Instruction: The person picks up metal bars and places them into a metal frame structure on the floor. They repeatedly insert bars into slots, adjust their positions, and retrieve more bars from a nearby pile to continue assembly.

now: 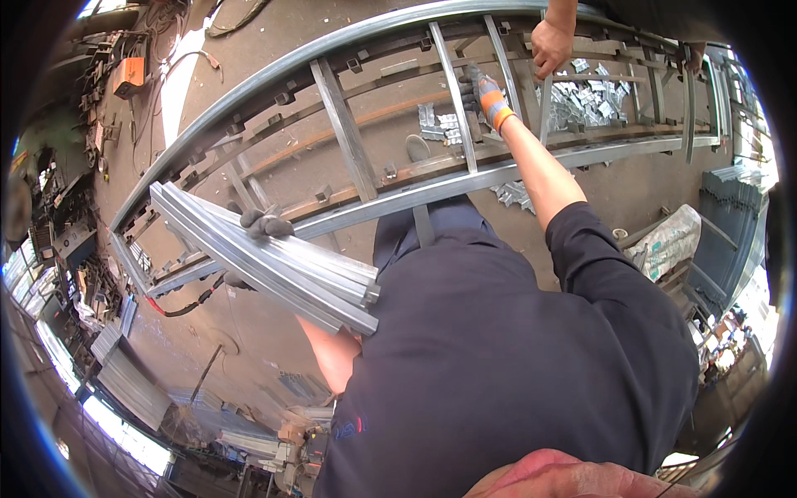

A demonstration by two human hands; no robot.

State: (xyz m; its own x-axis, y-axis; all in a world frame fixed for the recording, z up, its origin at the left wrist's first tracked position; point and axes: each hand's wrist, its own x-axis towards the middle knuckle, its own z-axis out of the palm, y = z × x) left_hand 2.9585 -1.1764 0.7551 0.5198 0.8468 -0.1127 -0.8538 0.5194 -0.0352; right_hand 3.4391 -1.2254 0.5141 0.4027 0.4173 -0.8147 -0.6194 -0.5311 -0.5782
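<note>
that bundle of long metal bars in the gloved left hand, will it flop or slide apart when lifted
The bundle of metal bars looks like straight, rigid steel sections, so it should probably stay stiff. The left hand grips it away from its ends, so it may tip. The smooth, loose bars could slip against each other.

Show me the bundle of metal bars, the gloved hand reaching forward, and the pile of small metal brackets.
bundle of metal bars (274, 264), head view, mid-length of the bundle.
right hand (486, 93), head view, back of the glove.
pile of small metal brackets (585, 101), head view, middle of the heap.
</note>
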